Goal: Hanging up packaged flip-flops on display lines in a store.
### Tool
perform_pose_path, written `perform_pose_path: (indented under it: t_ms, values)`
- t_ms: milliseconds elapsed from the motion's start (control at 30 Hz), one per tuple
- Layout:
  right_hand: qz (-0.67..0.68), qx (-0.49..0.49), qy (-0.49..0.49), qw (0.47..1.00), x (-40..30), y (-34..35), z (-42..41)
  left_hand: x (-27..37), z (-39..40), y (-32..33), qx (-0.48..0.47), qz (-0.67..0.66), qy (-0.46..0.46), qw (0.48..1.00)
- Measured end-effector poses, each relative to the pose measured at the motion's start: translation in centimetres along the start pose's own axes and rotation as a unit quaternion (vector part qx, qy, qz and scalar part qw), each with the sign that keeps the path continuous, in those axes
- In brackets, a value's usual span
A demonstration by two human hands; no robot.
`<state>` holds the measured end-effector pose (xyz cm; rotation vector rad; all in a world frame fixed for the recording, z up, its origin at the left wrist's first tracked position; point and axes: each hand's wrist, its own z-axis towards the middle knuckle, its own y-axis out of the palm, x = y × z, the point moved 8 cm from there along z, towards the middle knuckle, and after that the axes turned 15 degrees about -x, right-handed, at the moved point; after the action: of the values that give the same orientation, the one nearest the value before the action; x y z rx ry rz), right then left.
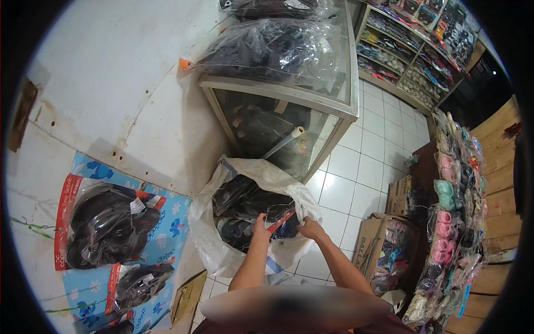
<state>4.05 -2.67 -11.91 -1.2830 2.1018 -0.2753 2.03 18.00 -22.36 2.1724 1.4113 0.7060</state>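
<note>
A white woven sack [200, 246] stands wide-mouthed on the floor before me, its rim partly rolled outward. Inside lie several clear plastic packages of dark goods [250, 198], which look like footwear. One package shows a red strip [280, 221]. My left hand [260, 227] reaches into the mouth of the sack and touches the packages; its fingertips are partly hidden, so a grip cannot be made out. At the right side of the opening, my right hand [311, 228] grips the sack's rim.
Behind the sack stands a glass display case [283, 94] with bagged goods [271, 54] on top. A pale pole [283, 142] leans there. Packaged black sandals [112, 225] hang on the left wall. To the right are a cardboard box [367, 246] and a rack of wrapped footwear [446, 225].
</note>
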Motion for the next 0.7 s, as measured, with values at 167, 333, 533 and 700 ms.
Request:
perform_pose_path:
  t_ms: [167, 333, 533, 700]
  values:
    - [0.114, -0.039, -0.025, 0.992, -2.0, -0.8, 1.5, 4.0, -6.7, -2.2, -0.021, 0.062, 0.012, 0.998]
    - [0.28, -0.064, 0.002, 0.958, -5.0, -0.9, -1.1, 5.8, -12.7, -4.5, -0.062, 0.046, -0.024, 0.997]
    - [0.449, -0.17, -0.121, 0.869, -7.7, 1.9, -2.1, 8.0, -20.1, -6.0, -0.123, 0.124, 0.06, 0.983]
    - [0.692, -0.294, -0.173, 0.636, -12.2, 3.2, -5.3, 10.0, -26.0, -5.2, -0.079, 0.251, 0.153, 0.953]
